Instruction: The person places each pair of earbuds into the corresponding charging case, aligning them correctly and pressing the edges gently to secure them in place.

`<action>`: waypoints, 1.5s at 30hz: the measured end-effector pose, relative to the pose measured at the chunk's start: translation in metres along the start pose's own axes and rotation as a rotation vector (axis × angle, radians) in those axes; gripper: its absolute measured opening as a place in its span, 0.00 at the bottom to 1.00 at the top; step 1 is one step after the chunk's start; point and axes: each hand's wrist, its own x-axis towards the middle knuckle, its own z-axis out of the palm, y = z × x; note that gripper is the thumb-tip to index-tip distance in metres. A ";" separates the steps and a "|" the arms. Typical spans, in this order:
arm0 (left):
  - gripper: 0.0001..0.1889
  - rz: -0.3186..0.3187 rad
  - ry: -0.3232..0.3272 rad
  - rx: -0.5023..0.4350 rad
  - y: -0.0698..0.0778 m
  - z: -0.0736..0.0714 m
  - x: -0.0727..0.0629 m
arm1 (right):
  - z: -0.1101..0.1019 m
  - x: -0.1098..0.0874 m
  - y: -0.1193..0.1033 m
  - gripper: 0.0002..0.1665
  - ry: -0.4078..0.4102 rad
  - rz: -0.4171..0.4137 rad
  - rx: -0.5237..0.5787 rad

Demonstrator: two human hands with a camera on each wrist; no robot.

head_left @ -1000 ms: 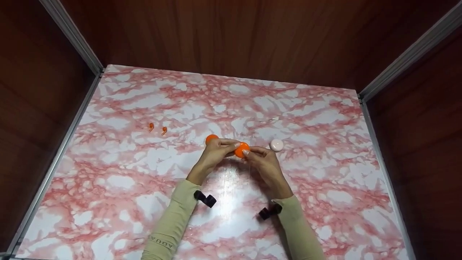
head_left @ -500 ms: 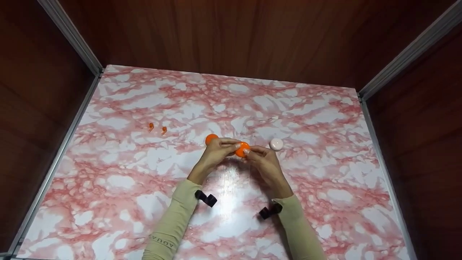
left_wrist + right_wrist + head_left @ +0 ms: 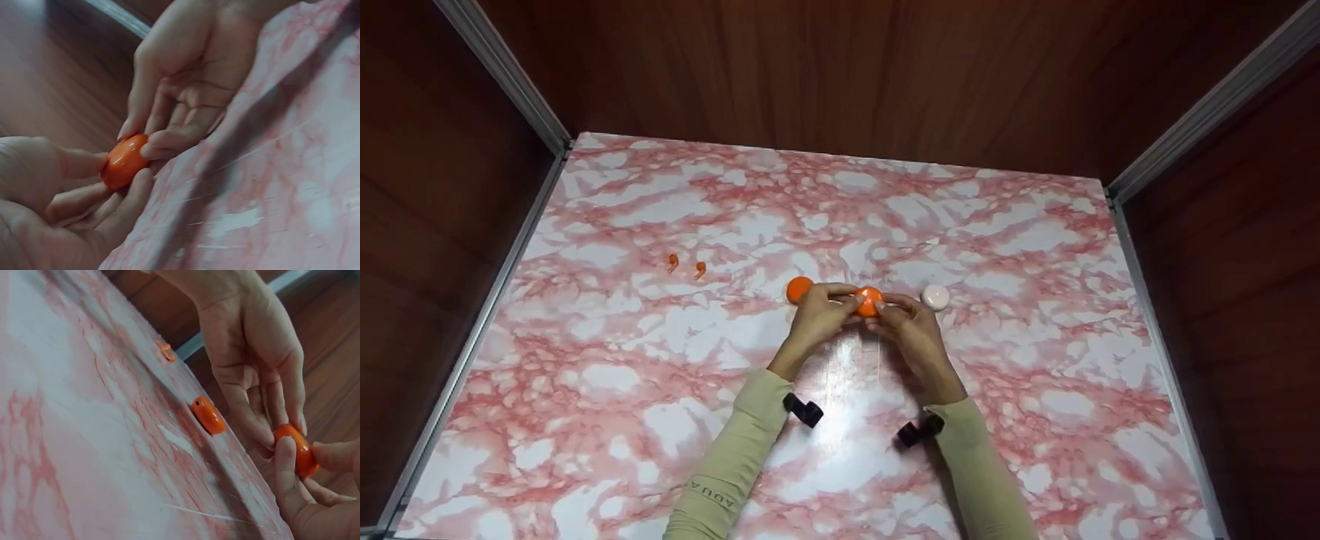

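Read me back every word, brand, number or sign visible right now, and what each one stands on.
"ADUA": apparently, in small dark capitals on the pale green fabric left sleeve; too small and turned to be sure of the spelling.
None readable on the glossy orange rounded case held by the left hand and right hand, the second orange rounded case, or the glossy whitish round object.

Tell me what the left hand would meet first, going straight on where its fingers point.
The left hand would probably meet the right hand, beyond the orange earbud case both hold; depth is unclear.
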 end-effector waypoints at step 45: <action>0.13 0.258 0.243 0.666 -0.014 0.020 0.030 | 0.013 0.042 0.006 0.10 0.230 -0.194 -0.487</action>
